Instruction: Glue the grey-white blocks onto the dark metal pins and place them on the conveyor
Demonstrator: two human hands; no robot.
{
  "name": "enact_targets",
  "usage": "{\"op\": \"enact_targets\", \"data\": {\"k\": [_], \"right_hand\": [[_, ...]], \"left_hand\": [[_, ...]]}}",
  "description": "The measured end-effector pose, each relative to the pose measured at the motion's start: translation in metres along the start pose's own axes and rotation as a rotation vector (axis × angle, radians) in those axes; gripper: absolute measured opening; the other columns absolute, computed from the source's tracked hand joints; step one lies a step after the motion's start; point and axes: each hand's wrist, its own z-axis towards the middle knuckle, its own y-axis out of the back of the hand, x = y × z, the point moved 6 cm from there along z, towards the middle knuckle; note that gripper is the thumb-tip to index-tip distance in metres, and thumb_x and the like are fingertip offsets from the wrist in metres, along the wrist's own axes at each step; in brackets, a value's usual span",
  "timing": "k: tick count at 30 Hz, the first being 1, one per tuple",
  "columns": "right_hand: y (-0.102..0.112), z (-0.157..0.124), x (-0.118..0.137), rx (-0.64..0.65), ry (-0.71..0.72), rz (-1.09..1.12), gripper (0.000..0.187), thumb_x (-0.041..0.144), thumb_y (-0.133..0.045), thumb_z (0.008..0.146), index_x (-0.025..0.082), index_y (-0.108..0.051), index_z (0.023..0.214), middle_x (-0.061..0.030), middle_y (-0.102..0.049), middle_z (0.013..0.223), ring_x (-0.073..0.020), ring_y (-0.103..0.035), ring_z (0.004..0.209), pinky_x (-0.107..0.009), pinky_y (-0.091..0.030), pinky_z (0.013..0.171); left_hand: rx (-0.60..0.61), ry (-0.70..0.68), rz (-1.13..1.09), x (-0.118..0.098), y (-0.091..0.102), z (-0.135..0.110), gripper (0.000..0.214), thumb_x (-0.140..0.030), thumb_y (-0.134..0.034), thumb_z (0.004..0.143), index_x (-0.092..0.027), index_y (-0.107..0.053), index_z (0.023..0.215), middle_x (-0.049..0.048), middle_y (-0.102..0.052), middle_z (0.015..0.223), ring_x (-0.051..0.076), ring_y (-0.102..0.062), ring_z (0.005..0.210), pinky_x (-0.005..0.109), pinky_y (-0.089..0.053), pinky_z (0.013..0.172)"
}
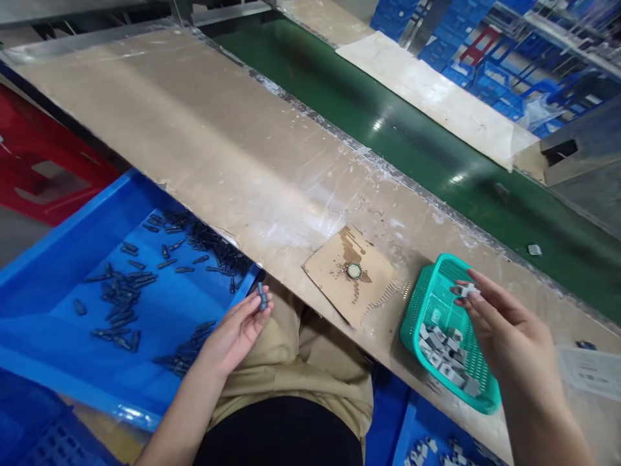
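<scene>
Between the fingertips of my left hand is a small dark blue-grey plastic pin, held over the edge of a blue bin. Many similar dark pins lie in that bin in loose piles. My right hand pinches a small light-grey plastic block above a green basket. Several grey-white blocks are heaped inside the basket. A cardboard piece with dark wet stains lies on the bench between my hands, bearing a small round cap-like container.
The brown bench runs diagonally, with a green conveyor belt behind it. A small pale piece sits on the belt. Another blue bin with grey pieces is below the bench. A red stool stands at left.
</scene>
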Motion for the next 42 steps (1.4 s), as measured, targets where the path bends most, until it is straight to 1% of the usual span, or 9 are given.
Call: {"op": "enact_targets", "data": {"k": [3,5,10,13,17,21,29,36,42], "right_hand": [[-0.015,0.005,0.003,0.001,-0.159,0.184,0.039,0.040,-0.083,0.058,0.029,-0.070,0.093,-0.0015,-0.073,0.091,-0.0204,-0.065,0.101,-0.028,-0.053,0.086],[-0.028,0.007,0.010,0.069,-0.195,0.220,0.035,0.039,-0.085,0.054,0.026,-0.070,0.082,-0.0017,-0.072,0.087,-0.0200,-0.067,0.096,-0.027,-0.054,0.083],[-0.067,0.003,0.028,0.371,-0.156,0.155,0.025,0.038,-0.078,0.067,0.023,-0.070,0.086,-0.0042,-0.070,0.095,-0.0206,-0.069,0.085,-0.038,-0.055,0.086],[-0.089,0.002,0.036,0.469,-0.068,0.060,0.026,0.040,-0.074,0.073,0.023,-0.069,0.092,-0.0051,-0.068,0.100,-0.0202,-0.068,0.084,-0.039,-0.056,0.082],[-0.110,0.006,0.041,0.445,0.108,-0.153,0.034,0.040,-0.073,0.072,0.021,-0.065,0.099,-0.0055,-0.068,0.092,-0.0181,-0.066,0.079,-0.036,-0.055,0.078],[-0.120,0.005,0.039,0.417,0.190,-0.218,0.035,0.040,-0.075,0.070,0.018,-0.063,0.094,-0.0065,-0.068,0.085,-0.0194,-0.066,0.078,-0.035,-0.056,0.073],[-0.127,-0.006,0.046,0.391,0.423,-0.403,0.028,0.038,-0.065,0.081,0.021,-0.071,0.102,-0.0076,-0.070,0.099,-0.0212,-0.067,0.085,-0.038,-0.055,0.078],[-0.132,-0.012,0.053,0.407,0.553,-0.518,0.024,0.036,-0.065,0.081,0.022,-0.072,0.100,-0.0061,-0.072,0.092,-0.0216,-0.067,0.082,-0.037,-0.052,0.076],[-0.135,-0.013,0.053,0.431,0.556,-0.541,0.023,0.038,-0.065,0.081,0.024,-0.073,0.099,-0.0052,-0.072,0.090,-0.0223,-0.066,0.080,-0.037,-0.052,0.075]], "left_hand": [[0.137,0.047,-0.007,0.012,-0.011,-0.007,0.023,0.001,-0.050,0.083,-0.009,-0.070,0.087,0.0058,-0.071,0.078,0.010,-0.068,0.071,0.015,-0.058,0.065],[0.208,0.060,-0.003,0.018,-0.016,-0.011,0.021,0.001,-0.054,0.082,-0.010,-0.071,0.087,0.0045,-0.070,0.077,0.010,-0.068,0.071,0.014,-0.058,0.065],[0.306,0.081,0.019,0.025,-0.022,-0.015,0.015,-0.006,-0.069,0.074,-0.012,-0.072,0.087,0.0030,-0.069,0.077,0.010,-0.067,0.072,0.014,-0.057,0.066],[0.324,0.091,0.021,0.026,-0.020,-0.014,0.018,-0.010,-0.074,0.070,-0.013,-0.072,0.088,0.0026,-0.069,0.079,0.010,-0.066,0.074,0.014,-0.057,0.067],[0.317,0.084,0.013,0.024,-0.014,-0.012,0.020,-0.012,-0.076,0.069,-0.013,-0.072,0.088,0.0023,-0.069,0.079,0.009,-0.065,0.074,0.015,-0.056,0.068],[0.344,0.074,0.025,0.022,-0.012,-0.013,0.020,-0.012,-0.075,0.069,-0.012,-0.071,0.089,0.0022,-0.068,0.077,0.010,-0.065,0.074,0.015,-0.056,0.069],[0.338,0.131,0.048,0.029,-0.014,-0.013,0.019,-0.014,-0.076,0.068,-0.012,-0.071,0.086,0.0040,-0.069,0.080,0.014,-0.067,0.077,0.020,-0.056,0.073],[0.358,0.176,0.054,0.036,-0.015,-0.011,0.018,-0.015,-0.076,0.069,-0.011,-0.069,0.085,0.0062,-0.068,0.078,0.016,-0.067,0.076,0.024,-0.056,0.072],[0.323,0.173,0.055,0.039,-0.010,-0.007,0.016,-0.010,-0.072,0.070,-0.010,-0.069,0.086,0.0072,-0.069,0.079,0.016,-0.066,0.075,0.025,-0.056,0.072]]}}
